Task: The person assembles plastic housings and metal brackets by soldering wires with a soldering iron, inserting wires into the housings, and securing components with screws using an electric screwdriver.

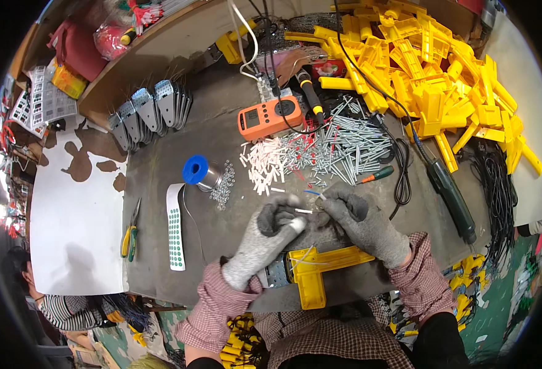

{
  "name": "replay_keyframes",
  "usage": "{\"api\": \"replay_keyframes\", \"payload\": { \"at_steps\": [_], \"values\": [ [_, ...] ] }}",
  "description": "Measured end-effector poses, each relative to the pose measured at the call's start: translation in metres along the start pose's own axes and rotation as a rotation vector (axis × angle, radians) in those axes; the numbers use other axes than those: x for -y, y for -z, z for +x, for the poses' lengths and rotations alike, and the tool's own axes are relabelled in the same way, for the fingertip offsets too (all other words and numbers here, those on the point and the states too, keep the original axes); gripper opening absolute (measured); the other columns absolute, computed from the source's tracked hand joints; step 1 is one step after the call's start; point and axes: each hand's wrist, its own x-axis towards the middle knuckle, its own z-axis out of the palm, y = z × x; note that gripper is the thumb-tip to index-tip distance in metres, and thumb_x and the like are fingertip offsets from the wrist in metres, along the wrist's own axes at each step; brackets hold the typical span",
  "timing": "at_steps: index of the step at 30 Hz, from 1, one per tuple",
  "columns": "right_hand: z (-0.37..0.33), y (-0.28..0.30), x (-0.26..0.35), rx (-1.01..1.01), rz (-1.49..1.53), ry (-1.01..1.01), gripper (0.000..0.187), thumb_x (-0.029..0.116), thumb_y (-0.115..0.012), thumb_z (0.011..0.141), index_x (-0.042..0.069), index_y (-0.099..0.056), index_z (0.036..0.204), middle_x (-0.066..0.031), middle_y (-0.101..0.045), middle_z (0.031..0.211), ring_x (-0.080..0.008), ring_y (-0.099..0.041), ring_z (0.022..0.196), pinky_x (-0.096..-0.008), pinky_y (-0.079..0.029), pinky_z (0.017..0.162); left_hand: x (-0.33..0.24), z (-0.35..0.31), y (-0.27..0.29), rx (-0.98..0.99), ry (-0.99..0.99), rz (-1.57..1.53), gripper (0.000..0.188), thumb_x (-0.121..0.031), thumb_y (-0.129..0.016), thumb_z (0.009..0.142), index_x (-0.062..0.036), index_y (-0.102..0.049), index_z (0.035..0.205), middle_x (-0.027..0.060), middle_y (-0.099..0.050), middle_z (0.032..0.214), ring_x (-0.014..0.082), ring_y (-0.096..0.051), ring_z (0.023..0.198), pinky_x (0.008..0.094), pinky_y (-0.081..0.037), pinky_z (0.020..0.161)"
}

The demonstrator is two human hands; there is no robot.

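My right hand [360,221], in a grey glove, pinches a thin blue piece like a short wire [311,192]; its far end is hidden by the fingertips. My left hand [267,229], gloved too, has its fingers curled, with the thumb apart from the blurred forefinger. Right by its fingertips is a short white sleeve [303,211]; I see no clear grip on it. Below both hands lies a T-shaped yellow plastic housing [309,284] with thin pale wires across it. A grey metal plate [277,272] sticks out at its left, partly under my left wrist.
Beyond my hands are piled white sleeves [263,165], metal pins [360,141] and an orange meter [271,117]. Yellow housings [431,80] heap at the far right, near a soldering iron [449,197]. Leftward are a solder spool [202,172], a sticker strip [175,227] and pliers [131,234].
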Motion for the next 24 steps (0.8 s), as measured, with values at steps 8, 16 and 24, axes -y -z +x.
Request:
{"api": "replay_keyframes", "payload": {
  "at_steps": [8,16,24],
  "values": [
    [-0.002,0.008,-0.001,-0.127,-0.133,0.223,0.031,0.019,-0.063,0.098,0.005,-0.059,0.125,-0.0057,-0.067,0.082,-0.0103,-0.065,0.077,-0.0229,-0.051,0.065,-0.019,0.015,-0.021,0.121,0.158,-0.156,0.026,-0.006,-0.060,0.096,0.0052,-0.062,0.120,0.0125,-0.071,0.103,0.0171,-0.068,0.096,0.0294,-0.055,0.086],
    [-0.002,0.029,0.001,-0.157,0.150,-0.054,0.023,0.021,-0.062,0.097,0.005,-0.056,0.112,-0.0008,-0.061,0.070,-0.0052,-0.054,0.055,-0.0207,-0.044,0.049,-0.013,0.061,0.012,-0.128,-0.419,0.740,0.024,0.001,-0.060,0.087,-0.0007,-0.066,0.110,0.0113,-0.069,0.099,0.0214,-0.067,0.089,0.0324,-0.055,0.080],
    [0.009,0.011,-0.020,0.147,0.399,-0.036,0.031,0.016,-0.048,0.099,0.004,-0.046,0.127,-0.0041,-0.063,0.088,-0.0061,-0.060,0.068,-0.0208,-0.049,0.056,0.002,0.090,0.001,0.407,-0.568,1.630,0.041,-0.006,-0.059,0.083,-0.0053,-0.056,0.124,0.0143,-0.059,0.114,0.0310,-0.058,0.106,0.0401,-0.050,0.093]
  ]
}}
